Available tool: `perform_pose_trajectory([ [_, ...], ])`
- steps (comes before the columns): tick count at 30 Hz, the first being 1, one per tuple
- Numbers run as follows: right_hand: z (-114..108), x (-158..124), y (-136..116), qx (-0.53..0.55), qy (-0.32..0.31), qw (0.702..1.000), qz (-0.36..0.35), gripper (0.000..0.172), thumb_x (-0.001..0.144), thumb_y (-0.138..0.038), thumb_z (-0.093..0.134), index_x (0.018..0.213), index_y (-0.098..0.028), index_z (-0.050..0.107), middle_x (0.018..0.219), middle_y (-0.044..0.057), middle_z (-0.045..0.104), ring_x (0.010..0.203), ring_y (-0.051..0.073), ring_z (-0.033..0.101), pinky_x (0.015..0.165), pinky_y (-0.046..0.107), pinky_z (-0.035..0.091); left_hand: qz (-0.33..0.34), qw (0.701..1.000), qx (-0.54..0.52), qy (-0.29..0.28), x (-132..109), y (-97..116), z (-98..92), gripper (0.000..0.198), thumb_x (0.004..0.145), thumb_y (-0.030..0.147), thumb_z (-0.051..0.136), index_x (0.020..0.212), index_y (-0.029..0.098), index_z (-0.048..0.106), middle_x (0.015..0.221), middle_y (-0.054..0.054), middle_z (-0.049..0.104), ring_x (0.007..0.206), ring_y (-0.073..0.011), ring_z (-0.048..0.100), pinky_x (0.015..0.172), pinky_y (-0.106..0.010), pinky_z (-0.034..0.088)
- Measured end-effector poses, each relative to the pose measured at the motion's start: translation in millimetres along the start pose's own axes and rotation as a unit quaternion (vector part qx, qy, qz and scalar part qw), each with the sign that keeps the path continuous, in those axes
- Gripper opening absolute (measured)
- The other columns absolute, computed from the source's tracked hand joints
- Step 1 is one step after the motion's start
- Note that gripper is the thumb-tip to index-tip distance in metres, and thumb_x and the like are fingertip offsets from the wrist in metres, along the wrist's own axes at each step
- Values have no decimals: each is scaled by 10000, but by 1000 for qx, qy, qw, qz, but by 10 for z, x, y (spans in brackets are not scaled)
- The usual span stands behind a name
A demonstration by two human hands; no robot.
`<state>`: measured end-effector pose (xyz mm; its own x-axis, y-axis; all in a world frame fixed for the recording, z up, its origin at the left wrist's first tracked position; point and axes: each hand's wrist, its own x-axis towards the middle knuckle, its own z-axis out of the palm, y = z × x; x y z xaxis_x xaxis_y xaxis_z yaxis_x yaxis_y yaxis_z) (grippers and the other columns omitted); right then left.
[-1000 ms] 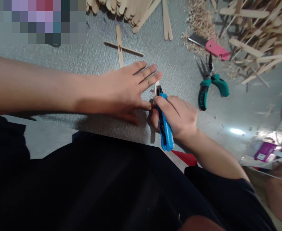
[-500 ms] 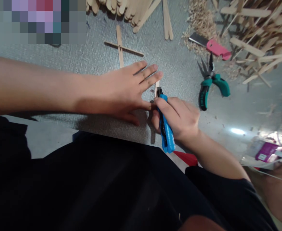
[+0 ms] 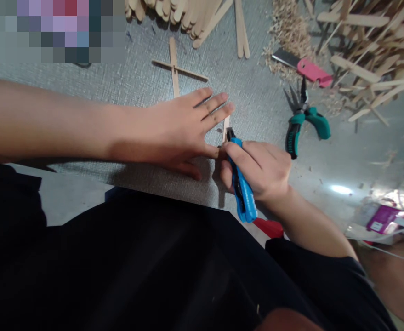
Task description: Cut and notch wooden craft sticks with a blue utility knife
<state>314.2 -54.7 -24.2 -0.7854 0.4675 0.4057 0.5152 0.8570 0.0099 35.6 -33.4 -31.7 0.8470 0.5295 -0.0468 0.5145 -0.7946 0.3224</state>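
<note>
My left hand (image 3: 184, 126) lies flat with its fingers spread, the fingertips pressing on a narrow wooden craft stick (image 3: 226, 122) on the table. In my right hand (image 3: 265, 168) is a blue utility knife (image 3: 243, 193), my fingers wrapped round its handle. The knife's black tip sits at the stick, just below my left fingertips; whether the blade cuts into the wood I cannot tell. Part of the stick is hidden under my hands. Beyond my left hand, two crossed craft sticks (image 3: 174, 69) rest on the table.
Green-handled pliers (image 3: 301, 115) lie open to the right. Behind them are a pink-handled blade (image 3: 314, 72), wood shavings (image 3: 291, 27) and a heap of sticks (image 3: 370, 69). More sticks (image 3: 177, 11) are bunched at the back. A purple box (image 3: 384, 219) is at far right.
My right hand and the utility knife have shifted slightly right and toward me along the stick, and the handle tilts a little more. My left hand stays pressed in place.
</note>
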Motion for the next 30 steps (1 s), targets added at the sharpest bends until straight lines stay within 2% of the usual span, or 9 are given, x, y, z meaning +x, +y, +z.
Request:
perform_pose_trajectory([
  [3, -4, -6, 34, 18, -9, 1000, 5, 278, 1177, -378, 596, 1181, -234, 833, 831, 35, 768, 701, 219, 672, 685, 380, 536, 0, 999, 24, -25, 9, 14, -12, 794, 1013, 727, 782, 1697, 328, 736, 2033, -176, 370, 1881, -650, 248, 1491, -856, 303],
  [8, 14, -10, 90, 38, 5, 999, -23, 356, 1227, -505, 670, 1227, -185, 825, 849, 48, 778, 717, 221, 693, 656, 391, 519, -8, 999, 16, -28, 11, 42, -45, 789, 1053, 637, 767, 1778, 354, 637, 2030, -103, 402, 1907, -574, 265, 1517, -846, 286],
  [12, 36, -18, 127, 50, 31, 998, -30, 306, 1185, -449, 739, 1275, -164, 807, 859, 46, 787, 707, 224, 704, 642, 396, 509, -9, 999, -1, -49, 16, 23, -40, 840, 1061, 705, 713, 1806, 330, 615, 2057, -78, 341, 1921, -601, 165, 1528, -864, 220],
  [14, 39, -15, 144, 69, 56, 996, -29, 264, 1149, -376, 732, 1282, -159, 802, 871, 56, 809, 700, 230, 715, 637, 402, 525, -12, 999, -29, -41, 10, 0, -18, 878, 1033, 748, 712, 1823, 380, 600, 2051, -9, 363, 1939, -567, 131, 1548, -849, 174],
  [17, 40, -13, 157, 98, 121, 987, -48, 324, 1104, -341, 696, 1331, -138, 809, 894, 84, 830, 693, 238, 729, 613, 397, 549, -14, 997, -72, -13, -17, -32, 21, 900, 1022, 766, 709, 1842, 425, 567, 2037, 72, 385, 1952, -503, 141, 1578, -814, 115],
  [20, 61, -51, 174, 127, 163, 978, 10, 413, 1100, -386, 698, 1454, -189, 782, 935, 54, 845, 684, 229, 754, 620, 379, 591, -1, 996, -85, -4, -55, -49, 46, 888, 1096, 758, 653, 1869, 334, 546, 2064, 6, 330, 1936, -535, 151, 1562, -827, 83],
  [24, 137, -146, 308, 143, 119, 973, 135, 314, 1118, -507, 720, 1351, -303, 767, 1009, 62, 864, 697, 249, 786, 605, 414, 612, 22, 997, -71, 4, -99, -72, 68, 796, 1120, 642, 768, 1847, 362, 601, 2098, -39, 216, 1925, -574, 144, 1537, -847, 100],
  [27, 214, -164, 464, 159, 148, 974, 60, 350, 1117, -599, 665, 1308, -317, 745, 914, 44, 826, 594, 241, 738, 489, 408, 547, 29, 998, -48, 7, -112, -93, 87, 845, 1057, 610, 901, 1833, 434, 614, 2110, -79, 136, 1922, -608, 139, 1503, -888, 172],
  [30, 258, -120, 547, 215, 157, 964, 5, 347, 1085, -490, 717, 1380, -309, 738, 937, 32, 847, 674, 256, 801, 560, 406, 628, 35, 999, -38, 14, -100, -103, 100, 906, 1006, 648, 960, 1823, 466, 616, 2109, -100, 123, 1919, -622, 145, 1483, -909, 204],
])
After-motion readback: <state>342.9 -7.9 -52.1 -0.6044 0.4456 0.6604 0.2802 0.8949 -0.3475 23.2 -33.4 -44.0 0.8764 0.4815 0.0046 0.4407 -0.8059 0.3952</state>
